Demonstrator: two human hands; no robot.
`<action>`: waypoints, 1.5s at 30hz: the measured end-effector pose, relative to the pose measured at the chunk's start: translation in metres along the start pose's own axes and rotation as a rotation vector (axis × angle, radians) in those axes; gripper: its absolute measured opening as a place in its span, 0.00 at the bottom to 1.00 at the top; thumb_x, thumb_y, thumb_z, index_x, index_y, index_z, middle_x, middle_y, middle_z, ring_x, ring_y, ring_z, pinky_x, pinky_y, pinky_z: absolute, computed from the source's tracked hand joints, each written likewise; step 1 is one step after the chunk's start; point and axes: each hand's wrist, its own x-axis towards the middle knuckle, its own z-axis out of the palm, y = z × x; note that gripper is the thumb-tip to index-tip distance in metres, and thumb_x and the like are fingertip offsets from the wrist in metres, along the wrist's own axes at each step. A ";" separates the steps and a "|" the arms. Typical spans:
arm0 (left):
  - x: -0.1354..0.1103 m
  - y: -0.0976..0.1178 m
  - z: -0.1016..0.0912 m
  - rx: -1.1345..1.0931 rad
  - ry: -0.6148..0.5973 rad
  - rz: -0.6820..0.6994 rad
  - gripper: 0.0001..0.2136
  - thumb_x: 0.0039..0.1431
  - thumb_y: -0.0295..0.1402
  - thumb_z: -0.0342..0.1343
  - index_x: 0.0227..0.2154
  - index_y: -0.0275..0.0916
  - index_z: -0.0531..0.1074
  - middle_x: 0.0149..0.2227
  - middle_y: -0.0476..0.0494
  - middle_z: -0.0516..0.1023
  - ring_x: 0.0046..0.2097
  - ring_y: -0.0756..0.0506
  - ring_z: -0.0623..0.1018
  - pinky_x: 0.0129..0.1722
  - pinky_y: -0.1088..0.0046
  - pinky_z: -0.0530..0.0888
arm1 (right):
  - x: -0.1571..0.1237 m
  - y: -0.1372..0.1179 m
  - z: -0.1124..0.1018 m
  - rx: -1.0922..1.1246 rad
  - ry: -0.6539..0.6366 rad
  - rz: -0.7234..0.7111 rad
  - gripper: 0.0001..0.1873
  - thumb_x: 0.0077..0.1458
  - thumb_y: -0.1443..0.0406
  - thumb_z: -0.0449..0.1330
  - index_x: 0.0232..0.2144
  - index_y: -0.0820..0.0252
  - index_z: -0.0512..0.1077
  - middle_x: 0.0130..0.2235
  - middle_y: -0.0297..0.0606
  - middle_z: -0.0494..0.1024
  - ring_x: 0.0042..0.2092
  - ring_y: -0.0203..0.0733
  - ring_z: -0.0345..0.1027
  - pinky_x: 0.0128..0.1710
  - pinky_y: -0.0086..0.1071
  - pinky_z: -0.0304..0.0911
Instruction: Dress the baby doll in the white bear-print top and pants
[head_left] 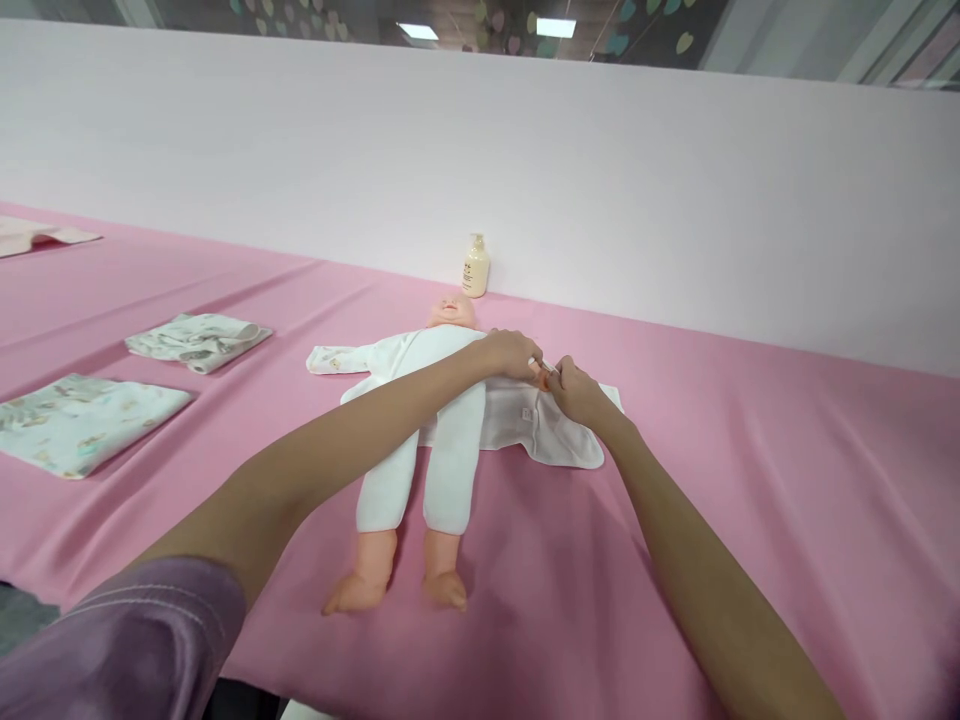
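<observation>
A baby doll (pixel 450 312) lies on its back on the pink table cover (pixel 750 480), head toward the wall and bare feet toward me. It wears a white garment (pixel 442 440) whose right side is spread open on the cloth. My left hand (pixel 510 352) reaches across the doll's chest, fingers closed near the doll's arm. My right hand (pixel 574 390) meets it there, pinching the garment's sleeve beside the doll's small orange hand. The doll's right arm is mostly hidden by my hands.
A cream pump bottle (pixel 475 266) stands against the pale wall behind the doll's head. Two folded patterned cloths (pixel 196 340) (pixel 82 420) lie to the left. Another pale folded cloth (pixel 37 236) sits at the far left edge.
</observation>
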 end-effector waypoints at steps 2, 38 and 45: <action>-0.001 -0.001 0.002 0.006 0.039 -0.006 0.19 0.63 0.48 0.58 0.53 0.48 0.81 0.55 0.40 0.82 0.56 0.35 0.78 0.57 0.57 0.72 | 0.001 0.000 0.002 -0.005 0.014 -0.001 0.13 0.73 0.60 0.47 0.34 0.49 0.50 0.33 0.41 0.73 0.34 0.50 0.65 0.35 0.39 0.57; 0.016 -0.038 0.020 0.105 0.108 0.159 0.26 0.60 0.40 0.65 0.61 0.43 0.69 0.57 0.34 0.77 0.55 0.33 0.78 0.49 0.61 0.74 | 0.000 -0.040 0.025 0.203 0.262 -0.153 0.11 0.69 0.57 0.57 0.33 0.53 0.66 0.34 0.36 0.77 0.35 0.44 0.68 0.37 0.36 0.60; 0.010 -0.052 0.010 0.172 0.293 0.304 0.10 0.72 0.31 0.52 0.49 0.40 0.77 0.51 0.39 0.81 0.50 0.39 0.80 0.43 0.65 0.70 | -0.003 -0.041 0.019 0.244 0.246 -0.102 0.10 0.68 0.56 0.59 0.36 0.53 0.70 0.33 0.34 0.77 0.33 0.42 0.68 0.37 0.36 0.62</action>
